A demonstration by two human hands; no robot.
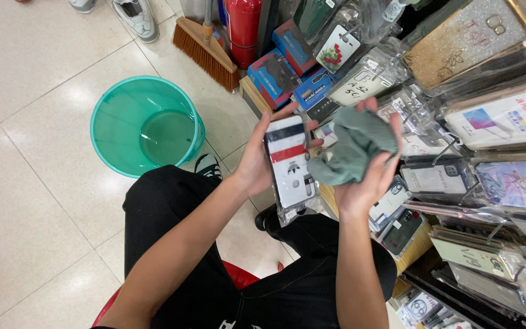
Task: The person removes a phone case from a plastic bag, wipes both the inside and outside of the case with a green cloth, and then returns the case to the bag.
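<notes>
**Wiping a packaged phone case with a cloth**

Seated person, view looks down at the lap. Left hand [257,161] grips a phone case in a clear plastic sleeve [290,167], thumb over its left edge, fingertips curled round the top and right edge. Right hand [369,164] is clenched around a bunched grey-green cloth [353,152]; the cloth touches the right edge of the sleeve. Both held in the air above the knees, just in front of the rack of hanging phone cases [488,140].

Doing it well, as I judge it: keep the left grip on the edges only so the face stays free; flatten the cloth instead of a wad; stroke along the length, not across; support the sleeve from behind so it doesn't bend.

Orientation: the case's long axis runs near vertical in the view, top tilted slightly left, away from the body; bottom end towards the lap. Printed face turned up to the camera.

Nearby: teal bucket [146,125] on the tiled floor [25,152], broom [205,49], red extinguisher [243,24].
</notes>
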